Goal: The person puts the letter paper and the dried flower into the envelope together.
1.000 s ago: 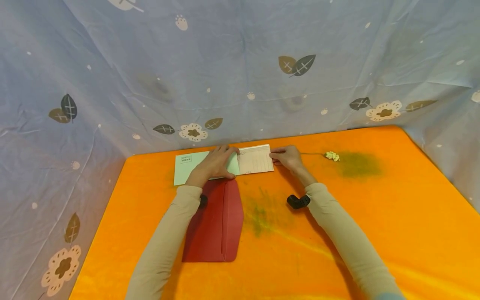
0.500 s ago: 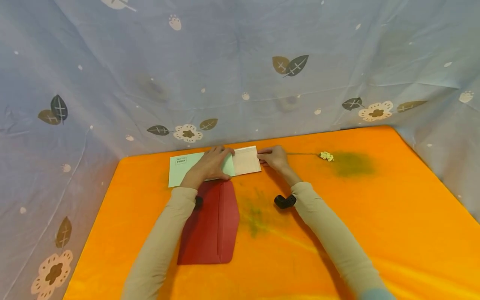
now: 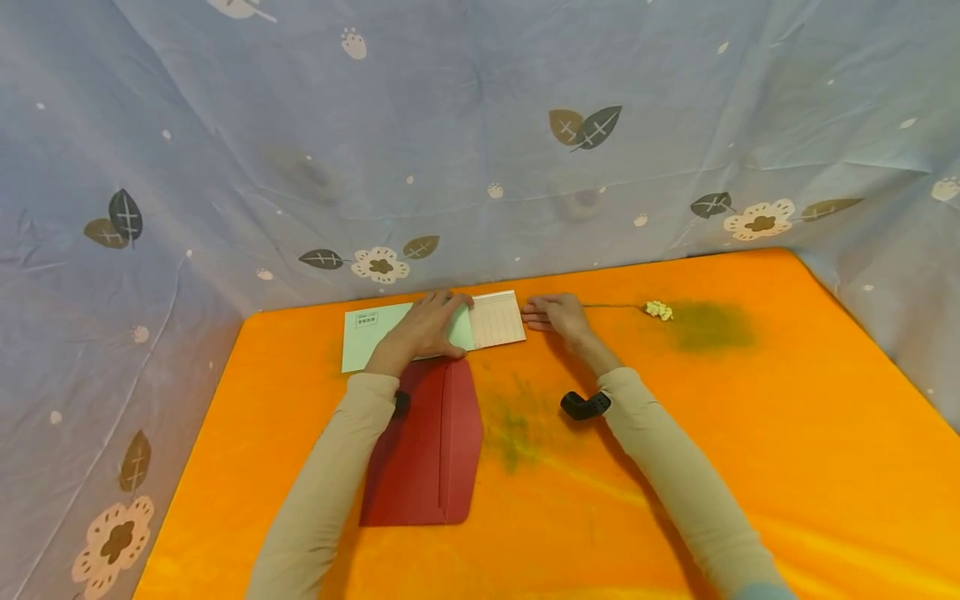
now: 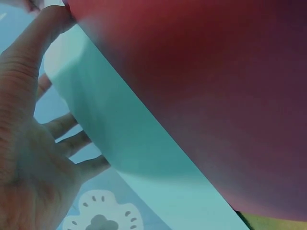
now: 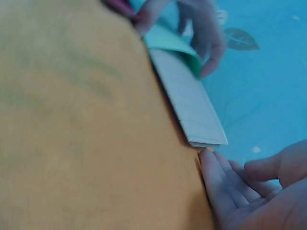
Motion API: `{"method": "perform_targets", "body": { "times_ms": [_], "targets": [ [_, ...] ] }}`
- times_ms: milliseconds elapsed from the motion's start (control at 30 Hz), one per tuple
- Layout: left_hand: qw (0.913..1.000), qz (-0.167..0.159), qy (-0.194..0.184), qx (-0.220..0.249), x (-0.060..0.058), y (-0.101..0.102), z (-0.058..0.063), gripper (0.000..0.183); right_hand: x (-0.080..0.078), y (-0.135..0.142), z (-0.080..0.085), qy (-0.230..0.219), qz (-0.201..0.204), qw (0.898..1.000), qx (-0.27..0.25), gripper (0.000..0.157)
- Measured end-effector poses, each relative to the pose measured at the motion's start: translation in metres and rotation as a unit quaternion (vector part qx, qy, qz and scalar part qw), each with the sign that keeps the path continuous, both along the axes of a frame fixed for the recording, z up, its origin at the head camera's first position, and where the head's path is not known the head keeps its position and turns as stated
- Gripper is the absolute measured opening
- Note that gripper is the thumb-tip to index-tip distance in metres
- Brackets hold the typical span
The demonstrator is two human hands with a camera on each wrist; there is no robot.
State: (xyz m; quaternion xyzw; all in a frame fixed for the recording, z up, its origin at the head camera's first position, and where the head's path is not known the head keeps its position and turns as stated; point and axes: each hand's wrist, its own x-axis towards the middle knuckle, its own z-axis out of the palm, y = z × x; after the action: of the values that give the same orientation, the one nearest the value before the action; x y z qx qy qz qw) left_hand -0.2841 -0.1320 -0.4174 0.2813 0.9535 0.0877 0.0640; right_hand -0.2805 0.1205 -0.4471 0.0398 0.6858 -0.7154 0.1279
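Pale paper (image 3: 498, 320) has slid deeper into the green envelope (image 3: 375, 335) than it was a second ago. Both lie at the back of the worktop (image 3: 540, 500), their long sides running left to right. The left hand (image 3: 426, 325) holds the envelope near its mouth, thumb in front, fingers behind. The right hand (image 3: 557, 317) grips nothing; its straight fingers sit just off the paper's right end, so it is nearer that end.

Head cam: high, facing forward and down, widest, over orange worktop (image 3: 570, 517). Left wrist: very close to mint envelope (image 4: 120, 110), tilted. Right wrist: close, tilted, facing the left hand (image 5: 205, 28). Head and right wrist share the lined paper (image 5: 184, 98).
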Motion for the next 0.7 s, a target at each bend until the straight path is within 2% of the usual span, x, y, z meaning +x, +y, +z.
{"method": "perform_targets", "body": {
  "times_ms": [133, 233, 467, 700],
  "targets": [
    [1.0000, 0.001, -0.001, 0.002, 0.000, 0.000, 0.001, 0.074, 0.001, 0.007, 0.000, -0.018, 0.033, 0.998, -0.053, 0.043],
    [1.0000, 0.001, 0.000, 0.002, -0.001, 0.000, 0.001, 0.074, 0.004, 0.009, 0.002, -0.004, 0.067, 0.996, -0.062, 0.046],
    [1.0000, 0.007, -0.001, 0.004, -0.003, 0.000, 0.001, 0.075, 0.010, 0.005, 0.005, 0.032, 0.137, 0.990, -0.030, 0.051],
    [1.0000, 0.008, -0.003, 0.000, -0.004, 0.002, 0.000, 0.075, 0.011, -0.002, 0.008, 0.048, 0.157, 0.986, -0.014, 0.051]
  ]
}}
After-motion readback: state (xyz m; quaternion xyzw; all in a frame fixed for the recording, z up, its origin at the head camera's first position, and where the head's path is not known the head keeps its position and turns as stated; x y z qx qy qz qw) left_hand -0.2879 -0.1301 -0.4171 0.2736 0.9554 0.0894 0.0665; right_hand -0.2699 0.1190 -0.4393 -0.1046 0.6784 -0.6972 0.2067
